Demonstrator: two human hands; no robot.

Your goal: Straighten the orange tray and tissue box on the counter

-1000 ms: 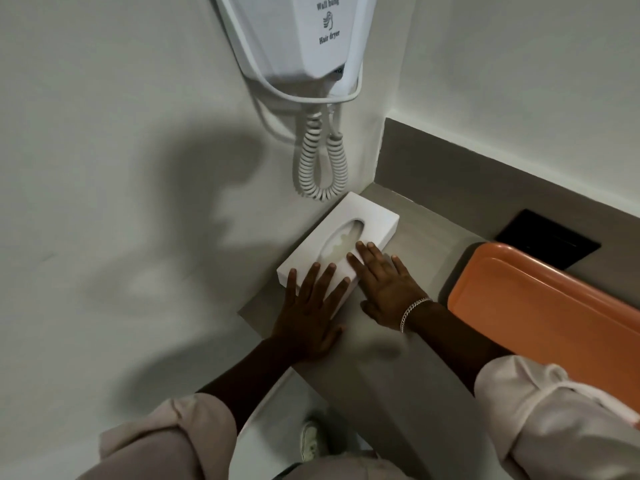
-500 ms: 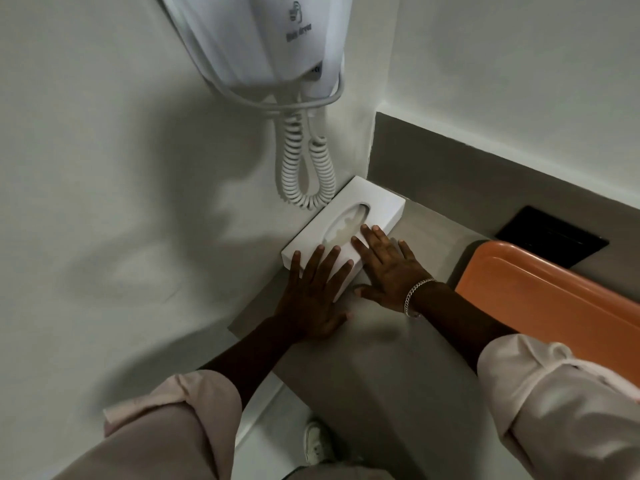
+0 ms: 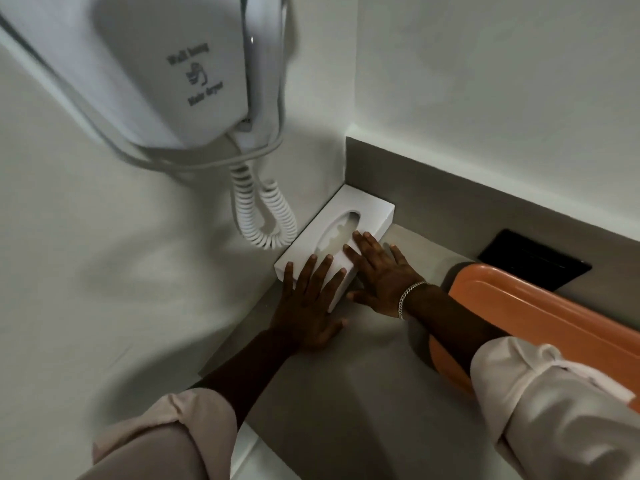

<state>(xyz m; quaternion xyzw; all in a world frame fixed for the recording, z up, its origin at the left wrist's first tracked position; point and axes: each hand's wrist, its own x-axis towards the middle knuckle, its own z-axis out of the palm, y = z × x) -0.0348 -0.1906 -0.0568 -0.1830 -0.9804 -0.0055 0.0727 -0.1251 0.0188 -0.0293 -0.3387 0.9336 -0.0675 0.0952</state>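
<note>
The white tissue box (image 3: 360, 209) lies in the back left corner of the grey counter (image 3: 363, 375), along the left wall. My left hand (image 3: 308, 306) lies flat with spread fingers over the box's near end. My right hand (image 3: 384, 275), with a silver bracelet on the wrist, lies flat against the box's right side, its fingertips on the top near the oval slot. Neither hand grips anything. The orange tray (image 3: 540, 320) sits to the right on the counter, partly covered by my right forearm and sleeve.
A white wall-hung hair dryer (image 3: 166, 71) with a coiled cord (image 3: 263, 213) hangs on the left wall just above the box. A black rectangular panel (image 3: 533, 258) sits in the counter behind the tray. The counter's front edge runs at the lower left.
Both hands have pushed the tissue box farther back into the corner and closer against the left wall. The view has shifted.
</note>
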